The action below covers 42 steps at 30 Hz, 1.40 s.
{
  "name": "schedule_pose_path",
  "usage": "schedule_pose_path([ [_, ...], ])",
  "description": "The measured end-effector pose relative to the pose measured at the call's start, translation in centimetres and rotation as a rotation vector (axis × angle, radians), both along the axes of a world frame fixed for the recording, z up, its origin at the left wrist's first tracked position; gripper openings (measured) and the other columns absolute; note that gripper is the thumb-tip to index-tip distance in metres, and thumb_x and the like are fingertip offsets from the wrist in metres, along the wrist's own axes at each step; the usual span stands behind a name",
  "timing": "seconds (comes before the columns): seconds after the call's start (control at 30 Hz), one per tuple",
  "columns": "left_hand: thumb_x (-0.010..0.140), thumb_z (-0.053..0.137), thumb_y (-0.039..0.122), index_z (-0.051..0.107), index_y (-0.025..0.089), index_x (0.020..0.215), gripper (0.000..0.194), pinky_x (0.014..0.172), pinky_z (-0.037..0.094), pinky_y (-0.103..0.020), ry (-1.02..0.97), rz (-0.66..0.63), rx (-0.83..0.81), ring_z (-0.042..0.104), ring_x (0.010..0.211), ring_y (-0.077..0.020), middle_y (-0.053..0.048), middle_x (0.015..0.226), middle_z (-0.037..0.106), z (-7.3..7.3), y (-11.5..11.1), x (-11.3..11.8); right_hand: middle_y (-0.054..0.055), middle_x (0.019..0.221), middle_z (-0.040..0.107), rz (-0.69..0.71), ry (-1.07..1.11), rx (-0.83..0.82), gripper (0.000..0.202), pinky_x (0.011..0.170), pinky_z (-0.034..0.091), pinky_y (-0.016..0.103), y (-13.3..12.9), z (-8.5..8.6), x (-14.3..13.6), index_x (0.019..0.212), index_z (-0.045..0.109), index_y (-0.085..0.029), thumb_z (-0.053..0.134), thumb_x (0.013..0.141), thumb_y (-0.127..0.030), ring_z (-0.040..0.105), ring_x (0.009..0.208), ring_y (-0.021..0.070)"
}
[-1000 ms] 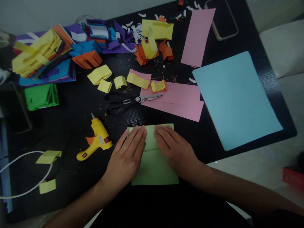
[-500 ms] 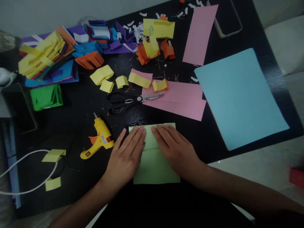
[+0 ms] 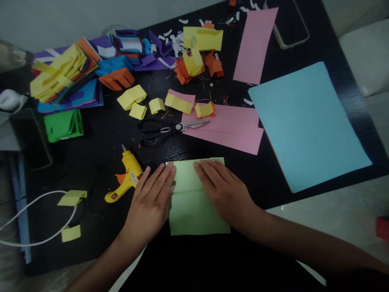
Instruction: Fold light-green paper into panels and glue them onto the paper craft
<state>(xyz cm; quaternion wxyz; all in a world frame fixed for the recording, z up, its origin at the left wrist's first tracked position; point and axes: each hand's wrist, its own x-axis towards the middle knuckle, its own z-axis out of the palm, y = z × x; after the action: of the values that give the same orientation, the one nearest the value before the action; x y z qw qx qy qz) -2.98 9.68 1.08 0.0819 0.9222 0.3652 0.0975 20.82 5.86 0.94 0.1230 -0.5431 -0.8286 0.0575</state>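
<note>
Green paper (image 3: 188, 213) lies at six o'clock on the desk (image 3: 103, 136). Left hand (image 3: 152, 198), fingers loosely spread, rests flat at its ten; right hand (image 3: 227, 190), fingers together, at its two.

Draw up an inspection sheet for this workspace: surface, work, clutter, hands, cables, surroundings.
Surface: black table, much of it covered by paper.
Work: light green sheet at the near edge; a line crosses it, crease or edge unclear.
Hands: left hand and right hand rest on the sheet's upper part, fingers extended.
Clutter: yellow glue gun beside the left hand; scissors with blades over pink paper; blue paper at right; scraps and folded yellow paper behind.
Cables: white cord-like loop at left; plug nothing seen.
Surroundings: pale wall; red object at the right edge, unclear.
</note>
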Motion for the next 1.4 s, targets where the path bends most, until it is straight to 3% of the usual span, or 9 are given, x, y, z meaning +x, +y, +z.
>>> schedule_pose_path([
  [0.17, 0.104, 0.056, 0.017, 0.057, 0.006, 0.147, 0.044, 0.126, 0.034, -0.057, 0.049, 0.062, 0.025, 0.058, 0.137, -0.0342, -0.017, 0.143, 0.067, 0.6, 0.0, 1.2, 0.019, 0.131, 0.072, -0.022, -0.057, 0.001, 0.048, 0.108, 0.059, 0.044, 0.1, -0.2, -0.6, 0.148, 0.055, 0.0, 0.044, 0.101, -0.003, 0.067, 0.12, 0.0291],
  [0.3, 0.106, 0.055, 0.034, 0.058, 0.01, 0.149, 0.049, 0.121, 0.039, -0.06, 0.119, 0.106, 0.048, 0.059, 0.132, -0.038, -0.02, 0.137, 0.067, 0.5, -0.3, 2.5, 0.02, 0.127, 0.072, -0.04, -0.092, 0.019, 0.049, 0.101, 0.06, 0.045, 0.3, -0.2, -1.1, 0.148, 0.054, 0.003, 0.044, 0.1, -0.004, 0.066, 0.113, 0.0297],
  [0.43, 0.106, 0.054, 0.04, 0.056, 0.01, 0.151, 0.054, 0.12, 0.039, -0.06, 0.157, 0.13, 0.093, 0.058, 0.132, -0.0392, -0.021, 0.14, 0.064, -0.1, -0.8, 2.8, 0.018, 0.126, 0.073, -0.057, -0.088, 0.027, 0.046, 0.104, 0.056, 0.046, 0.3, 0.0, -0.6, 0.144, 0.058, 0.0, 0.044, 0.1, -0.005, 0.065, 0.111, 0.0285],
  [0.6, 0.105, 0.057, 0.04, 0.053, 0.01, 0.153, 0.057, 0.119, 0.04, -0.059, 0.154, 0.138, 0.113, 0.058, 0.132, -0.0395, -0.021, 0.141, 0.064, -0.3, -1.1, 2.9, 0.015, 0.12, 0.075, -0.13, -0.103, 0.037, 0.041, 0.111, 0.046, 0.047, -0.2, 0.4, 1.2, 0.141, 0.061, -0.003, 0.052, 0.101, -0.008, 0.066, 0.106, 0.027],
  [0.8, 0.103, 0.06, 0.039, 0.053, 0.008, 0.151, 0.057, 0.119, 0.041, -0.061, 0.098, 0.126, 0.104, 0.056, 0.134, -0.0414, -0.022, 0.141, 0.063, -0.4, -0.6, 2.6, 0.014, 0.12, 0.075, -0.158, -0.066, 0.048, 0.036, 0.11, 0.046, 0.048, -0.3, 0.5, 2.4, 0.138, 0.064, -0.005, 0.055, 0.104, -0.016, 0.066, 0.108, 0.0276],
  [1.0, 0.103, 0.06, 0.027, 0.054, 0.006, 0.144, 0.046, 0.121, 0.043, -0.058, -0.078, 0.187, 0.041, 0.057, 0.138, -0.0374, -0.022, 0.139, 0.066, 1.1, 0.3, 0.4, 0.017, 0.118, 0.072, -0.173, -0.07, 0.059, 0.037, 0.099, 0.051, 0.048, -0.5, 0.0, 2.4, 0.137, 0.065, -0.006, 0.058, 0.102, -0.014, 0.061, 0.115, 0.0327],
  [1.13, 0.101, 0.06, 0.021, 0.051, 0.008, 0.15, 0.051, 0.121, 0.043, -0.058, -0.096, 0.192, 0.085, 0.053, 0.145, -0.0374, -0.023, 0.148, 0.061, 1.8, 0.0, 1.4, 0.018, 0.121, 0.071, -0.175, -0.071, 0.047, 0.038, 0.099, 0.051, 0.048, -0.5, -0.1, 2.4, 0.138, 0.065, -0.008, 0.058, 0.101, -0.012, 0.059, 0.118, 0.0332],
  [1.27, 0.105, 0.056, 0.027, 0.048, 0.007, 0.153, 0.052, 0.125, 0.039, -0.055, -0.011, 0.063, 0.018, 0.048, 0.151, -0.0351, -0.021, 0.161, 0.051, 0.7, -0.9, 4.0, 0.018, 0.121, 0.071, -0.184, -0.06, 0.059, 0.036, 0.098, 0.051, 0.048, -0.5, -0.1, 2.4, 0.137, 0.066, -0.008, 0.056, 0.103, -0.015, 0.06, 0.117, 0.0327],
  [1.4, 0.108, 0.05, 0.037, 0.046, 0.001, 0.154, 0.059, 0.122, 0.044, -0.054, 0.039, 0.04, 0.027, 0.05, 0.15, -0.0362, -0.023, 0.161, 0.051, -0.6, -1.4, 4.9, 0.018, 0.123, 0.071, -0.19, -0.013, 0.002, 0.036, 0.097, 0.051, 0.048, -0.6, -0.1, 2.6, 0.139, 0.065, -0.01, 0.052, 0.107, -0.02, 0.061, 0.118, 0.0321],
])
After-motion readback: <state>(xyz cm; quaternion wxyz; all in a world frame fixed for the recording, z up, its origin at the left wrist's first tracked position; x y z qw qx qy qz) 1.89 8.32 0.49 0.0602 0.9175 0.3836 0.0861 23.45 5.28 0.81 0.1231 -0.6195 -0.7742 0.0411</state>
